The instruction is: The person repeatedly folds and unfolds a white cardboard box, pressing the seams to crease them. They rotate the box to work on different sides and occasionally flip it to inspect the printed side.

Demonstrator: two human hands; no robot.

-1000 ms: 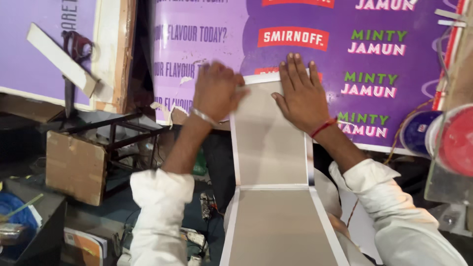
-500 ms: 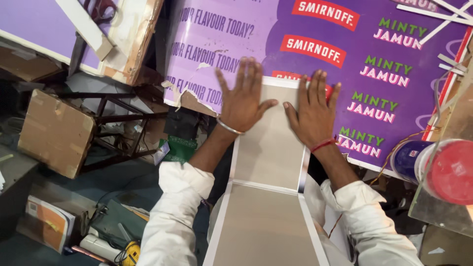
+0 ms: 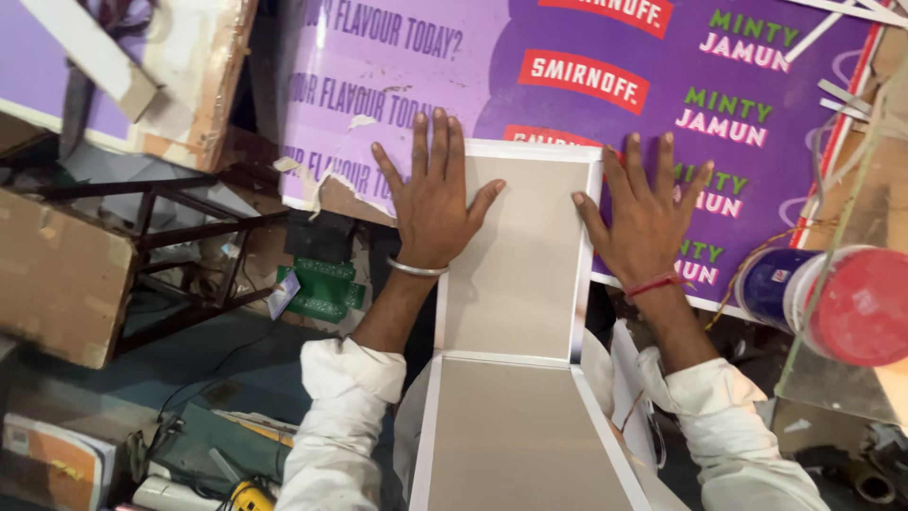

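1. Far left of the frame: a brown cardboard box (image 3: 59, 279) sits beside a dark metal frame stand (image 3: 180, 246); below them, at the bottom edge, a yellow power tool (image 3: 248, 495) peeks in.
2. Left of centre: a green circuit board (image 3: 322, 289) lies on the floor, just under the torn lower corner of the purple printed banner (image 3: 586, 104).
3. Centre: the left hand (image 3: 435, 203) lies flat, fingers spread and released, palm pressing on the upper left side of the folded grey board (image 3: 515, 265). A metal bangle circles its wrist.
4. The board itself stands in the middle of the frame, its white-edged upper panel leaning against the banner, its lower panel running down to the bottom edge between the white sleeves.
5. Right of centre: the right hand (image 3: 648, 222) is open too, fingers splayed, thumb on the board's right edge, the rest flat on the banner. A red thread wraps the wrist.
6. Far right: a red-lidded round container (image 3: 856, 308) sits beside a blue can (image 3: 761, 284).
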